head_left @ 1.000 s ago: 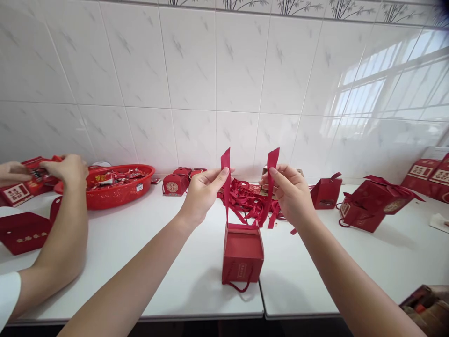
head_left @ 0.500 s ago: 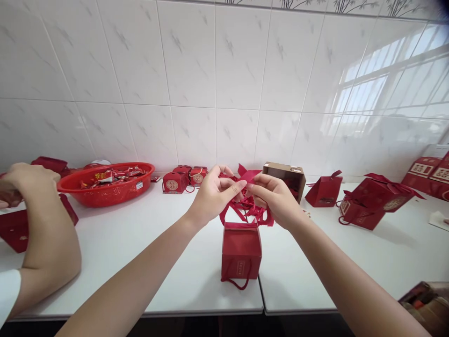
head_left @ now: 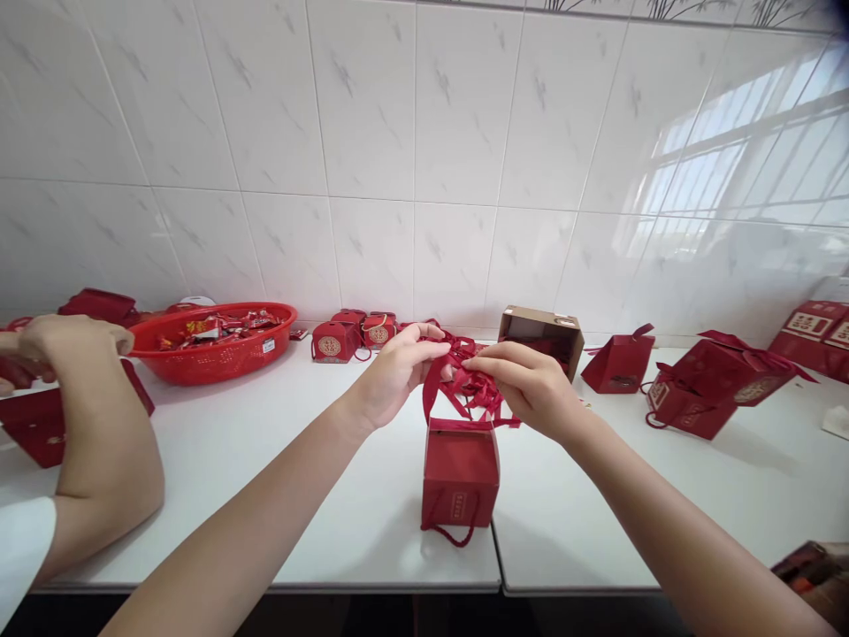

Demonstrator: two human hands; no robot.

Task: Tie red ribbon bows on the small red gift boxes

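A small red gift box with a cord handle stands near the table's front edge, directly below my hands. Red ribbon rises from its top to my left hand, whose thumb and fingers pinch it. My right hand is closed, its fingertips together on the ribbon just right of the left fingers. Behind the box and between my hands lies a tangled heap of red ribbons, which partly hides what the fingertips grip.
A red plastic basket of wrapped sweets stands left, beside a co-worker's arm. Several small red boxes and an open cardboard box line the wall. Right are a tapered red box and a ribboned red box.
The raised ribbon fold between my fingertips has come down. My right hand has turned more palm-down, and ribbon now hangs from my left fingers to the box. The view has shifted slightly.
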